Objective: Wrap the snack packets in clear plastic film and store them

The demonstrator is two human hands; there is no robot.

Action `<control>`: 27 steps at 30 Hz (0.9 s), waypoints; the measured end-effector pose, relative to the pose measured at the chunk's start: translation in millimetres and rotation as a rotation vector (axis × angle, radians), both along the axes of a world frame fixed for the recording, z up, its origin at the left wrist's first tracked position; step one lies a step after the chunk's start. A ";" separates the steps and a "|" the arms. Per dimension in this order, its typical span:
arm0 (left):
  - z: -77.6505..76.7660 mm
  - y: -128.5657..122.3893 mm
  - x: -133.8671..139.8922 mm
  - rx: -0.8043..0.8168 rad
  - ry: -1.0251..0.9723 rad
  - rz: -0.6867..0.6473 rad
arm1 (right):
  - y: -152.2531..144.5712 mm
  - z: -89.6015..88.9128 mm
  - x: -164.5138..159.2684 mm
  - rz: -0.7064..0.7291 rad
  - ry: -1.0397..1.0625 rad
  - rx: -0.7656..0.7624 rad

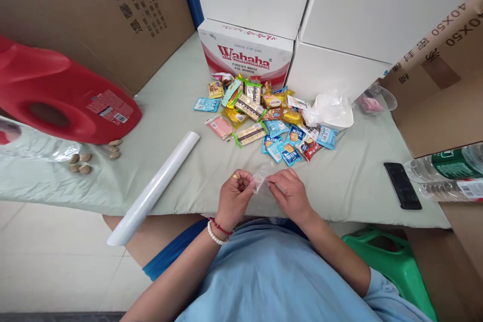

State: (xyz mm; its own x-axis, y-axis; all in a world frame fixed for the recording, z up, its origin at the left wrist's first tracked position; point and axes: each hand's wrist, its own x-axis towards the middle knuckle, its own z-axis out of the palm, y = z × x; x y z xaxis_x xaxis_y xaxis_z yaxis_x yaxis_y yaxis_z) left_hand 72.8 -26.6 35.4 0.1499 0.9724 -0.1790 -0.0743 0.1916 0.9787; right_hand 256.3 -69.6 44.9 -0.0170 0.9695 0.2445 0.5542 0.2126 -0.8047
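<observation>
A small clear plastic bag is stretched between my two hands, just over the front edge of the cloth-covered table. My left hand, wearing a ring and bracelets, pinches its left side. The fingertips of my right hand are closed on its right side. Beyond them lies a heap of wrapped snacks in green, yellow, blue and red packets. The nearest ones are blue packets. A white bowl with crumpled clear plastic in it sits at the heap's right.
A white roll juts over the table edge at left. Nearby are a red jug and several brown nuts. A Wahaba-style carton stands behind the snacks. At right are a black phone, bottles and a green stool.
</observation>
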 end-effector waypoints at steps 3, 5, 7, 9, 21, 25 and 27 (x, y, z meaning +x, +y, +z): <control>-0.8 5.9 -13.2 -0.056 -0.051 -0.037 | 5.7 -0.6 13.5 -0.056 0.202 -0.096; -2.6 9.9 -23.9 -0.122 -0.104 0.045 | 5.1 -2.5 28.7 -0.147 0.339 -0.166; -5.2 11.5 -34.3 -0.192 -0.145 0.150 | 1.3 -6.4 42.2 -0.253 0.473 -0.217; -8.4 9.9 -44.1 -0.228 -0.153 0.234 | -4.7 -12.3 52.2 -0.352 0.604 -0.266; 15.8 -20.2 -96.3 0.361 0.683 0.123 | -21.9 -28.1 84.6 -0.564 0.552 -0.273; 41.5 0.5 -83.4 0.421 0.610 0.072 | -13.7 -17.8 80.1 -0.465 0.518 -0.239; 43.1 21.4 -71.0 0.214 0.841 -0.029 | -10.6 -14.5 77.1 -0.439 0.510 -0.227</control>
